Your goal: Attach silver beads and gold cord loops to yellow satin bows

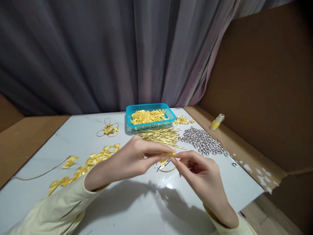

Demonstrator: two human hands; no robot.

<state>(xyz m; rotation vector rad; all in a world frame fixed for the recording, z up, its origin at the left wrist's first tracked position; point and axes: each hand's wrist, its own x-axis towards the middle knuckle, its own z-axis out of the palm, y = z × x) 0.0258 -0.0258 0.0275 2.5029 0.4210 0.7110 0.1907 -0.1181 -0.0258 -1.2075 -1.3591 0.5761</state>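
Observation:
Over the middle of the table, my left hand pinches a yellow ribbon bow between thumb and fingers. My right hand meets it from the other side, thumb and forefinger closed at the bow's edge on a thin gold cord. The cord curves in a loop below the bow, and the fingertips cover where the two join. A pointed silver metal piece, perhaps scissor blades, shows just beneath. Gold wire-like strips lie in a pile beyond my hands.
A blue basket of yellow bows stands at the back. Silver beads spread at right, near a yellow thread spool. Yellow bows form a row at left, beside a bow on a cord and a looped cluster.

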